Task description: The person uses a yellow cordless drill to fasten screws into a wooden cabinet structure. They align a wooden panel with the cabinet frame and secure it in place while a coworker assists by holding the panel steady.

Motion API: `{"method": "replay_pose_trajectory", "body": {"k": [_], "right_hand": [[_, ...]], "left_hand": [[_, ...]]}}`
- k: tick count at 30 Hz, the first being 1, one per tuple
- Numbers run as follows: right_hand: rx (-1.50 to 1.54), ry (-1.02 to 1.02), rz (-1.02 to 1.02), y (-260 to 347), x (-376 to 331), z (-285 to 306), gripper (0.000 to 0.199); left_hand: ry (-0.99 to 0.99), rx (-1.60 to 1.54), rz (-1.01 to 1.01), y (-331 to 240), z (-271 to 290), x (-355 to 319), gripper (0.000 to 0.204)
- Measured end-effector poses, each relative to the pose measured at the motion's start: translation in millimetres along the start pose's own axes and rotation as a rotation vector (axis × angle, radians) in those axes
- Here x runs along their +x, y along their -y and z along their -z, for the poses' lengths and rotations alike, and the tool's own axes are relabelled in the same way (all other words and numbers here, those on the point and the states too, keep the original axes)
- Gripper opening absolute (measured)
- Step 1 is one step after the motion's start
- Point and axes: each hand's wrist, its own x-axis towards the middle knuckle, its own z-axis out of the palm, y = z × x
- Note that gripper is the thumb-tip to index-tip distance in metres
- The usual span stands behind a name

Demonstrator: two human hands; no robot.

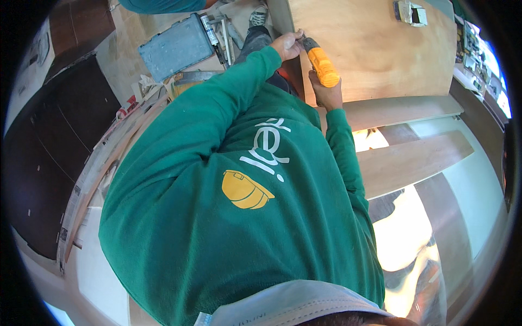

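A yellow cordless drill (323,68) with a black chuck (309,43) is gripped by my right hand (327,93), its nose pointing away from me and slightly left. Beside the chuck, my left hand (288,46) has its fingertips pinched together at the edge of a light brown wooden panel (375,54). Whatever lies between those fingertips is too small to make out. The drill's bit is not clear behind the fingers.
A small box (410,13) rests on the panel's far right. Wooden boards (416,163) lie to the right. At far left are a dusty blue-grey case (178,46), a tube (209,30) and metal strips. Another person's blue sleeve (163,4) shows at the top.
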Motion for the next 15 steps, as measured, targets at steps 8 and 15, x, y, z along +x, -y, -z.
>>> {"method": "replay_pose_trajectory", "body": {"k": [8, 15], "right_hand": [[0.043, 0.011, -0.061, 21.5, 21.1, 4.5, 0.031], [-0.058, 0.048, -0.027, 17.5, 33.2, 9.5, 0.03]], "left_hand": [[-0.097, 0.187, 0.026, -3.1, -21.2, -21.0, 0.011], [-0.147, 0.304, 0.001, -3.0, -29.6, -16.2, 0.017]]}}
